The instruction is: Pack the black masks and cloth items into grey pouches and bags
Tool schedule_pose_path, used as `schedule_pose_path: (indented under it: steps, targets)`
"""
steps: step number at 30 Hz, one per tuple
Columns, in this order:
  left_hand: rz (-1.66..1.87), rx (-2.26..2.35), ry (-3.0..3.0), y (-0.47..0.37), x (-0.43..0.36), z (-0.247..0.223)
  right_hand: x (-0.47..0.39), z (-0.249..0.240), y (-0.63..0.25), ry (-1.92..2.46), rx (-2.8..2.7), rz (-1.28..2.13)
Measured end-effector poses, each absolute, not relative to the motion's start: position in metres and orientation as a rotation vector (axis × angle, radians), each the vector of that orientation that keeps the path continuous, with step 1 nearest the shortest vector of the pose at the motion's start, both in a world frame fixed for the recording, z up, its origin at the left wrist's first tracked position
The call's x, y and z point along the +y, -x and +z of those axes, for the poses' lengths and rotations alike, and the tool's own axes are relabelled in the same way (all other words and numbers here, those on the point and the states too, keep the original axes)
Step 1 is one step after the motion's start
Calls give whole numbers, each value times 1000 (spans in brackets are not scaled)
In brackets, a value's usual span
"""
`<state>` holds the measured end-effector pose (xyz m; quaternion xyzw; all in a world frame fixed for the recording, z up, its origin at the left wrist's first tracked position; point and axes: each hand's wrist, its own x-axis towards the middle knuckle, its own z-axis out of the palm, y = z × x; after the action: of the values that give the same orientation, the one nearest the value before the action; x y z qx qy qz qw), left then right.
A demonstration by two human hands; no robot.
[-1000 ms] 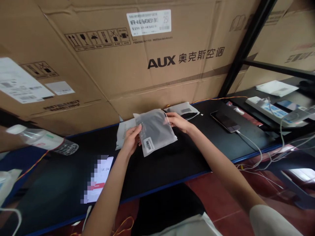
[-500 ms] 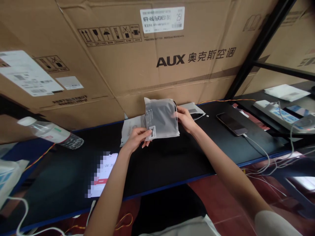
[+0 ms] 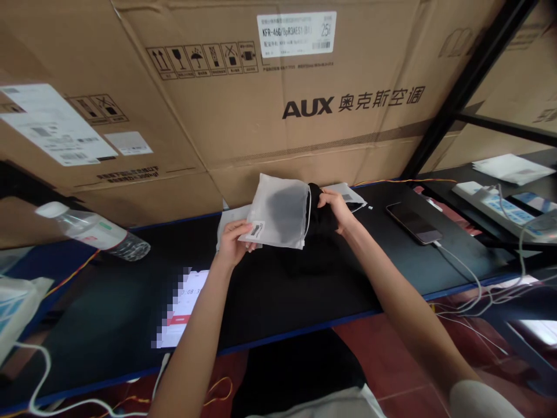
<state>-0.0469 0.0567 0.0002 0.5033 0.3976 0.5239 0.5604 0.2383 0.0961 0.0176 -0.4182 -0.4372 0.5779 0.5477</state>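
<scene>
A frosted zip bag [image 3: 278, 212] with a small printed label is held up above the black table. My left hand [image 3: 235, 241] pinches its lower left corner beside the label. Out of the bag's open right side comes a dark, soft-looking item [image 3: 315, 200], partly still inside and showing dark through the plastic. My right hand [image 3: 337, 208] grips the end that sticks out; what exactly this item is I cannot tell. Behind the hands lie another pale bag [image 3: 225, 223] on the left and a bag with a dark opening [image 3: 353, 197] on the right.
A large cardboard box [image 3: 243, 122] stands along the back. On the left are a plastic bottle [image 3: 102, 235] lying on its side and a lit phone [image 3: 189, 296]. To the right, a dark phone [image 3: 413, 222] is plugged into a white cable, near a power strip [image 3: 500, 206].
My right hand has drawn part of the dark item out of the bag's right side. My left hand and the bag have shifted slightly left, and the bag has tilted.
</scene>
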Motion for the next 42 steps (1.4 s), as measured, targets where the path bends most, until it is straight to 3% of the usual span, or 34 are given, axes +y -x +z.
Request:
schedule_pose_path:
  steps: [14,22,31,36,42]
  targets:
    - [1465,1129,-1003,53,63,-8,82,20,-223,822,-1415,1412]
    - [1488,1125,-1030,51,64,-6,79,20,-218,882,-1312,1390]
    - [1912,1136,-557,99,83,-11,92,21,-239,992,-821,1445]
    - [1945,1177,-423,99,95,-25,88,28,-265,1243,-1205,1479]
    - [2003,1584,-522,95,98,-33,89,24,-281,1375,-1728,1330]
